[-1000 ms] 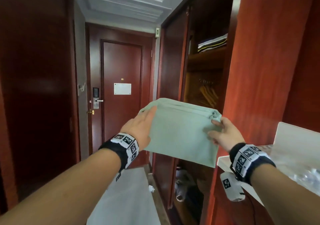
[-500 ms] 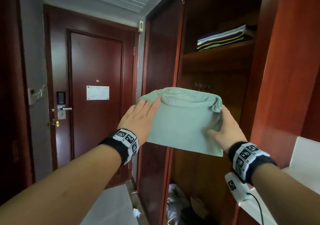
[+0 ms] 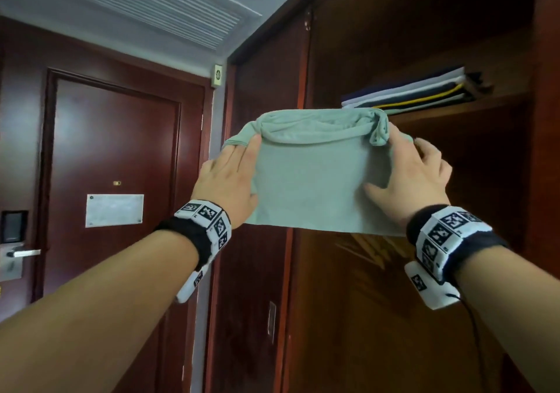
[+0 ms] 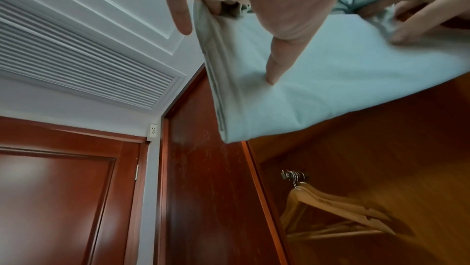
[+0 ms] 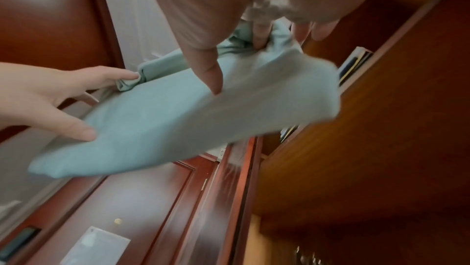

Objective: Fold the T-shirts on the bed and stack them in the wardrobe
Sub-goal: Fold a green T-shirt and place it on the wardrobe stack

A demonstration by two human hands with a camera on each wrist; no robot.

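Observation:
A folded pale green T-shirt [image 3: 309,177] is held up in the air in front of the open wardrobe [image 3: 424,301]. My left hand [image 3: 230,177] grips its left edge, thumb under the cloth [image 4: 330,72], fingers on top. My right hand [image 3: 415,174] grips the right edge near the bunched corner [image 5: 178,112]. Just beyond the shirt, a stack of folded T-shirts [image 3: 415,89] in dark blue, white, black and yellow lies on the upper wardrobe shelf [image 3: 472,105], slightly above the held shirt.
Wooden hangers [image 4: 338,215] hang on a rail below the shelf. The wardrobe's red-brown side panel [image 3: 266,89] stands left of the opening. A room door [image 3: 115,165] with a handle and a white notice is further left, with a ceiling vent [image 3: 151,14] above.
Both hands have raised the green T-shirt and carried it closer to the upper shelf. The view has swung right and up toward the wardrobe, and the stack now appears right behind the shirt.

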